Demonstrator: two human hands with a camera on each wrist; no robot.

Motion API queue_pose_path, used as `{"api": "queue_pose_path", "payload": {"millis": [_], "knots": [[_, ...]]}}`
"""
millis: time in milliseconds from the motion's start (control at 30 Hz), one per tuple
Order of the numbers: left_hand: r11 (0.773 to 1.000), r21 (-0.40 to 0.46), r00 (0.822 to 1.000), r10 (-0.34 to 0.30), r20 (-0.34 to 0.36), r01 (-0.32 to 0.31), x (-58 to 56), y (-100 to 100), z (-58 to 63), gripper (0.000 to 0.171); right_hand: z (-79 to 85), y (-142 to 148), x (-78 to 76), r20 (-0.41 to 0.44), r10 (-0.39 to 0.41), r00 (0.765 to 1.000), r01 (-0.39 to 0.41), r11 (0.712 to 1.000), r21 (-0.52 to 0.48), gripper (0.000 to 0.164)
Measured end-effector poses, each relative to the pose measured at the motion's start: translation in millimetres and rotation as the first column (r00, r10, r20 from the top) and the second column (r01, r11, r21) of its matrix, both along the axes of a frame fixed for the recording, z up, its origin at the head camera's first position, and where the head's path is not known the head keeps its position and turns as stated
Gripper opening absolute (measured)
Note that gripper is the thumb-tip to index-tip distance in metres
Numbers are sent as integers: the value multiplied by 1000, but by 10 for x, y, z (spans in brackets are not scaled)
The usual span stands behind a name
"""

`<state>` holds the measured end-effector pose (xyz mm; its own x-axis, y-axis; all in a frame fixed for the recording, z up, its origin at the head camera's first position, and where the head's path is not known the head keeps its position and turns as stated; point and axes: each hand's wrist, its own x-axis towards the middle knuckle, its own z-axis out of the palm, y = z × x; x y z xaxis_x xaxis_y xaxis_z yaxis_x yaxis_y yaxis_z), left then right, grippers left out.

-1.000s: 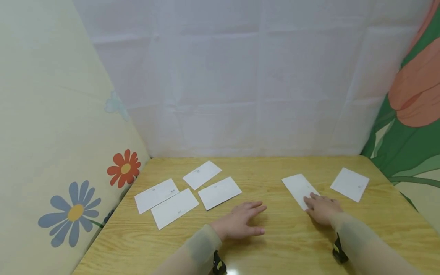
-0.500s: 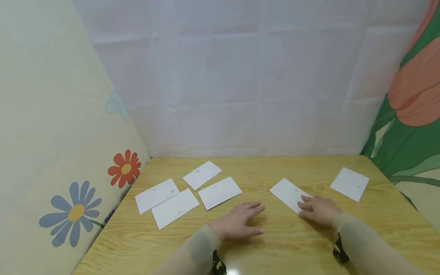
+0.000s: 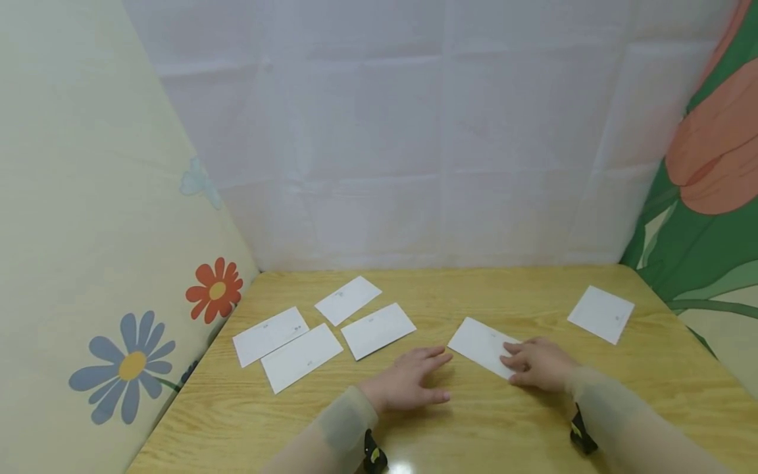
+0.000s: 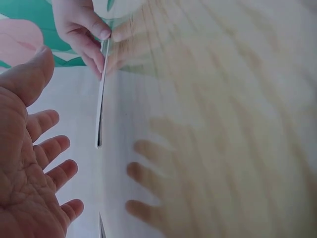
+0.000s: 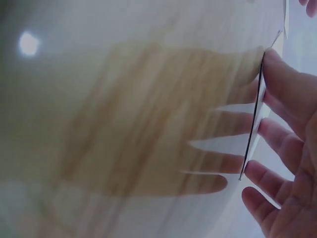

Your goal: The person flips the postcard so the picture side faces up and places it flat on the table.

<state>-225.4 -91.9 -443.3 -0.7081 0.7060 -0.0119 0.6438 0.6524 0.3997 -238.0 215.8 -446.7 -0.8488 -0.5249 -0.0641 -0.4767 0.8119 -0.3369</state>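
Wooden table (image 3: 474, 434); my right hand (image 3: 541, 365), unclenched, rests on card (image 3: 476, 343); left hand (image 3: 405, 380) loose, empty. Step seems placing card; next likely calls for light pressure.

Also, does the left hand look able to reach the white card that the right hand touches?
Probably yes: the left hand holds nothing, its fingertips are near the white card, and nothing visible blocks the way.

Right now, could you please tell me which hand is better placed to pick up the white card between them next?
Probably the right hand: it touches one end of the white card. The left hand holds nothing and appears apart from that card.
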Motion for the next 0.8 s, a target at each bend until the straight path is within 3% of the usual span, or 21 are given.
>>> {"api": "queue_pose_path", "payload": {"millis": [267,467,800], "knots": [[999,0,999,36,9,-36,-2,-24,-1,71,7,-87,30,12,111,994,-111,994,-19,48],[997,-11,996,78,-42,-78,-30,-49,-33,68,26,-203,42,31,175,984,-175,984,-19,47],[973,6,973,229,-4,-229,-64,-106,-69,64,18,-394,67,75,237,969,-235,972,-27,44]]}}
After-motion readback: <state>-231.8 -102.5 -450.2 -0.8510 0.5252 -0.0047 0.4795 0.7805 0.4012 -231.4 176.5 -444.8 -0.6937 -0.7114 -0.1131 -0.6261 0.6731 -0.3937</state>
